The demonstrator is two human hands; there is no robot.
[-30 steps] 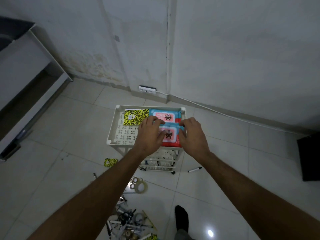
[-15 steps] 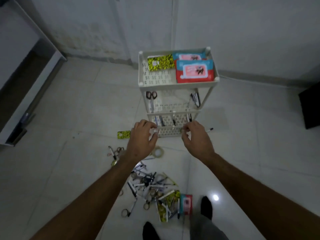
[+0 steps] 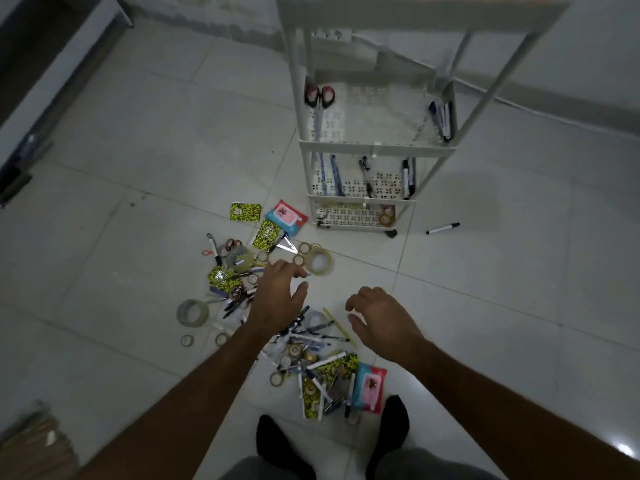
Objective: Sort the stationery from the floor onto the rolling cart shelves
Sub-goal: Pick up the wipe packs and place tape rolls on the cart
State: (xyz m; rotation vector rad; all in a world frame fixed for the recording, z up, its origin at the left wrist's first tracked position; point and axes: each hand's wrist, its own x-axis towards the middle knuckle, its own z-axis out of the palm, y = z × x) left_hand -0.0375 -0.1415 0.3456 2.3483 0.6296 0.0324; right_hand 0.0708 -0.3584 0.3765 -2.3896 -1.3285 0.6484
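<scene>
Both hands have come down from the cart's top shelf to the pile on the floor, which suggests one delivery is finished and the next pick is starting. The left hand (image 3: 277, 296) hovers over the heap of stationery (image 3: 294, 337) with fingers spread and loose, holding nothing; its fingertips reach toward the big roll of tape (image 3: 320, 261), though the dim light leaves it unclear whether they touch it. The right hand (image 3: 379, 323) hangs just beside the pile, fingers lightly curled and empty.

A second ago both hands were pressing down on the red-and-blue packets on the top shelf; half a second ago they were level with the lower shelves, and the packets lay flat beside a yellow-patterned card. Now that shelf has all but slipped out of view at the top edge.

The cart (image 3: 375, 147) stands well beyond the pile. Scissors (image 3: 318, 98) and a few pens (image 3: 440, 119) lie on its second shelf, markers on the third, small tape rolls on the bottom. Much remains on the floor: pens, tape rolls, yellow cards, two more packets (image 3: 285, 216), and a lone marker (image 3: 442, 228) right of the cart. The sorting looks far from done.
</scene>
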